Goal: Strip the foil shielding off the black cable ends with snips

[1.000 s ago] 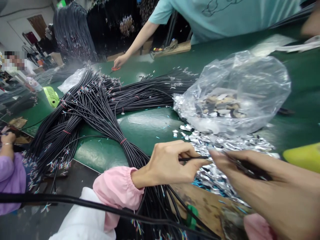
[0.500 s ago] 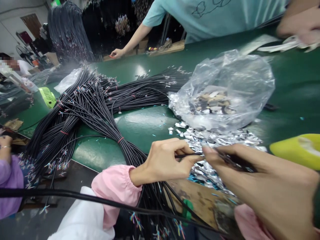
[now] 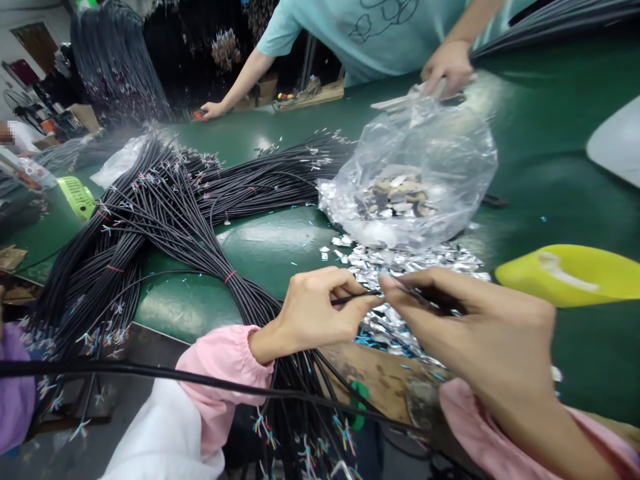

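One thin black cable [image 3: 354, 297] shows near the centre of the head view, straight where visible, pinched between thumb and fingers of the left hand [image 3: 317, 310]. Beside its end, the right hand [image 3: 480, 327] presses thumb and fingers on a dark object [image 3: 437, 301], too blurred and shadowed to identify. Fingers hide much of the cable; its tip is hard to make out. Both hands partly cover foil scraps [image 3: 420, 261] on the green counter [image 3: 285, 253].

tbh there's free table [image 3: 550, 180] btwn plastic bag [image 3: 425, 147] & yellow thing [image 3: 525, 268] on R, but cable bundle [image 3: 253, 300] blocks L w/ foil scraps [image 3: 380, 263] mid.
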`<action>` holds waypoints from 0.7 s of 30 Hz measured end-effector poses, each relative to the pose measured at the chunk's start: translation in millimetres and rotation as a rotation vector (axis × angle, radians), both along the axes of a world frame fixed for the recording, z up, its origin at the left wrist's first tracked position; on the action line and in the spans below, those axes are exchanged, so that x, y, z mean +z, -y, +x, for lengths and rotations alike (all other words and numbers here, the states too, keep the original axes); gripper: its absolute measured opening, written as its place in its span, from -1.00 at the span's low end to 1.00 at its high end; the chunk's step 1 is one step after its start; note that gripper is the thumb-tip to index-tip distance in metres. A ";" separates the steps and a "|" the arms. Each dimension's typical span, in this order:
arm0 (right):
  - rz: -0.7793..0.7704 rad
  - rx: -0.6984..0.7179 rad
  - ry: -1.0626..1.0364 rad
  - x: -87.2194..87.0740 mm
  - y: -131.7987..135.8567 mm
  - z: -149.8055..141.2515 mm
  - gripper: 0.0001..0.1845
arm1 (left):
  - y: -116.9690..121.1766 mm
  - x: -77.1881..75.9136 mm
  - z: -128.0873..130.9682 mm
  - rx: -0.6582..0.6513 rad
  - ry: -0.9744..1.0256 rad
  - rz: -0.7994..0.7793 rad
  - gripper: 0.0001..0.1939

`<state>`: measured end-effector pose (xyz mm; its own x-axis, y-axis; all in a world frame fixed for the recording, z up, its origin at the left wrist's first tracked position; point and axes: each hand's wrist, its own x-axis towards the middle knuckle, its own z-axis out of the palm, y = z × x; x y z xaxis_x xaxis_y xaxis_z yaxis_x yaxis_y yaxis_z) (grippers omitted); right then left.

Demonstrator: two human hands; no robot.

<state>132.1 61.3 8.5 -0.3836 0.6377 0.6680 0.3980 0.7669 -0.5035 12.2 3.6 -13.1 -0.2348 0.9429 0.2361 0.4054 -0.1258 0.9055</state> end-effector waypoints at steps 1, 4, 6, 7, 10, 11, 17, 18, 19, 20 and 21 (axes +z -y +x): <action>-0.013 -0.010 0.002 -0.3 -0.1 -0.3 -0.68 | -0.2 -0.1 0.0 0.001 -0.001 -0.007 -0.72; -0.022 -0.019 0.000 -2.0 -0.8 -0.7 -0.67 | -0.4 -1.2 -0.2 0.005 -0.008 -0.009 -0.73; -0.012 -0.013 -0.003 -2.7 -1.1 -0.3 -0.67 | -0.3 -2.3 -0.3 0.002 -0.006 -0.005 -0.73; -0.006 -0.006 -0.006 -2.9 -1.1 0.0 -0.68 | -0.3 -2.9 -0.4 -0.001 0.000 0.000 -0.73; 0.017 0.018 -0.007 -2.7 -0.7 0.9 -0.71 | -0.4 -3.5 -0.4 -0.007 0.018 0.011 -0.71; 0.027 0.024 -0.008 -2.7 -0.5 1.1 -0.72 | -0.5 -3.4 -0.3 -0.005 0.017 0.002 -0.69; 0.030 0.025 -0.017 -4.1 -2.2 0.9 -0.76 | -1.0 -3.6 0.1 -0.004 0.004 -0.035 -0.62; 0.026 0.025 -0.021 -4.6 -2.6 0.8 -0.76 | -1.1 -4.2 0.1 -0.006 0.008 -0.022 -0.62; 0.021 0.024 -0.026 -5.3 -3.1 0.8 -0.77 | -1.3 -4.9 0.1 -0.006 0.012 -0.010 -0.62; 0.014 0.025 -0.031 -6.0 -3.6 0.9 -0.78 | -1.5 -5.6 0.1 -0.004 0.013 0.000 -0.63; 0.003 0.028 -0.035 -6.8 -4.1 1.1 -0.79 | -1.7 -6.2 0.1 -0.001 0.014 0.010 -0.64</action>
<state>133.2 65.4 1.7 -0.3778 0.6248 0.6833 0.3588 0.7791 -0.5141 12.3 5.3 -19.3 -0.2376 0.9408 0.2419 0.3923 -0.1349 0.9099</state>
